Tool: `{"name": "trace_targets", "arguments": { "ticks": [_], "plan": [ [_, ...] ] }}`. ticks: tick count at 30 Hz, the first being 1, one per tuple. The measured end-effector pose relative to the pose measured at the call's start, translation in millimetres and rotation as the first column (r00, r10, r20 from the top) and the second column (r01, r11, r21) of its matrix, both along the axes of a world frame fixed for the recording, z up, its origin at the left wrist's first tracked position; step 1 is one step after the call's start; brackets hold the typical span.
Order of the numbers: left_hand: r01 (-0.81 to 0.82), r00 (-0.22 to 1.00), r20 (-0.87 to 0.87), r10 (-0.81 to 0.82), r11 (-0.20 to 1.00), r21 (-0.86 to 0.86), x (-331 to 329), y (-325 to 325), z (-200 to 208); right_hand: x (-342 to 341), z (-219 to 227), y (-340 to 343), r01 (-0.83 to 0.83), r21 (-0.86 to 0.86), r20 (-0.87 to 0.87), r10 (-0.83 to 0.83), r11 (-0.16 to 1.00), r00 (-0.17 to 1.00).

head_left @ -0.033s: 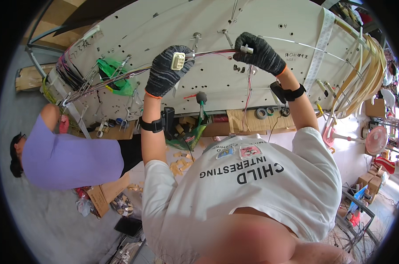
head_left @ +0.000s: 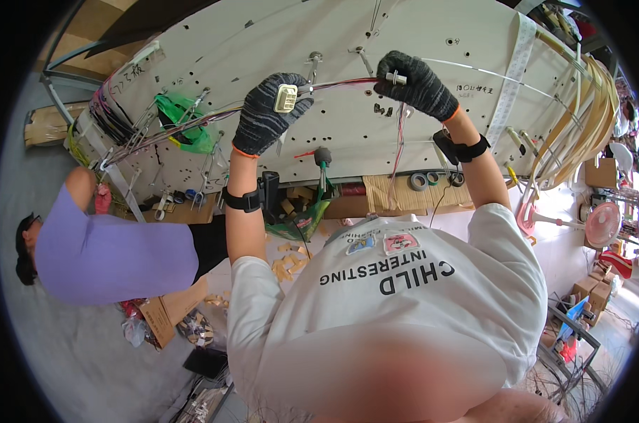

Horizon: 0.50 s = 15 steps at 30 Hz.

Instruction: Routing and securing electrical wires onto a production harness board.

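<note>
Both my hands wear dark grey knitted gloves with orange cuffs and are raised to a pale upright board. My left hand is closed around a bundle of thin coloured wires. A cream multi-slot connector shows at its fingers. Farther right, my right hand closes on the same bundle, with red and dark wires running between the hands. A small pale grey piece sticks out by its thumb; its kind is unclear. Loose wires hang below the right hand.
The board carries metal hooks and a green plastic bag. Pale tubing hangs at its right end. A co-worker in a purple top stands at left. Tape rolls and a pink fan are nearer me.
The wires between my hands have shifted slightly. Both hands keep almost the same place and grip.
</note>
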<state>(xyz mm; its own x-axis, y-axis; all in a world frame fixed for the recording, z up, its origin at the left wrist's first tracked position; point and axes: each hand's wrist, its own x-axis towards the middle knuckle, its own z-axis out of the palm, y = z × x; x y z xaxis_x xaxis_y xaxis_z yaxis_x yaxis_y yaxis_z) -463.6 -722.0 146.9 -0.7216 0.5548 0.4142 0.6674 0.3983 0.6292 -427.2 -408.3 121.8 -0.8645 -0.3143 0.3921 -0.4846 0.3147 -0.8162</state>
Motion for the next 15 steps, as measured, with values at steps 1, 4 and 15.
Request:
{"name": "trace_targets", "arguments": {
  "ticks": [1,4,15],
  "plan": [
    [0.004,1.0,0.002,-0.004,1.0,0.001,-1.6,0.8,-1.6,-0.2,3.5,1.4,0.021,0.049,-0.093,-0.016,0.999,0.996],
    [0.014,1.0,0.023,-0.014,0.999,0.038,-4.4,-1.2,-5.6,1.9,14.8,1.4,0.068,0.128,-0.118,-0.053,0.989,0.992],
    [-0.075,0.993,-0.097,0.072,0.997,-0.025,-11.4,7.7,-18.1,7.6,13.0,0.9,0.165,0.203,-0.235,-0.116,0.965,0.965]
  ]
}}
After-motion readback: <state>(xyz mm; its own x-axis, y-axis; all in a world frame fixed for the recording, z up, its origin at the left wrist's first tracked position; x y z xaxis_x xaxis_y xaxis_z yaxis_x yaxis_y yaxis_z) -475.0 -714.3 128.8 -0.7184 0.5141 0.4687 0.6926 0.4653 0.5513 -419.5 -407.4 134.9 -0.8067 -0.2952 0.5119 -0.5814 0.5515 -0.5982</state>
